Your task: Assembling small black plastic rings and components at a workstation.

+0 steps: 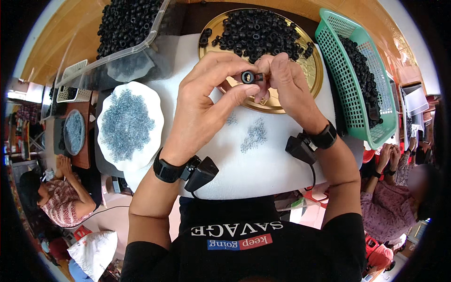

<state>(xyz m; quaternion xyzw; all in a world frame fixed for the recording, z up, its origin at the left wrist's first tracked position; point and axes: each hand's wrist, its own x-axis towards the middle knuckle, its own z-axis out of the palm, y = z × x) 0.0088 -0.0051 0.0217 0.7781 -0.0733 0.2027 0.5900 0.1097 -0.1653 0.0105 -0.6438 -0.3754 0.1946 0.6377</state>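
Note:
Over the near edge of a round gold tray (317, 87), my left hand (199, 101) pinches a small black ring-shaped plastic part (247, 77) between thumb and forefinger. A short stub on the part points right, toward my right hand (292, 89). The right fingers are closed at that stub; whatever is between them is too small to make out. Many similar black parts (258, 35) are heaped on the tray's far side. Nearer me, a small scatter of tiny grey-blue pieces (254, 135) lies on the white work surface (225, 174).
At left, a white scalloped plate (157, 136) carries a heap of the tiny grey-blue pieces. Behind it stands a clear plastic bin (162, 23) of black parts. A green basket (376, 134) with more stands at right. Other people sit at both sides, beyond my arms.

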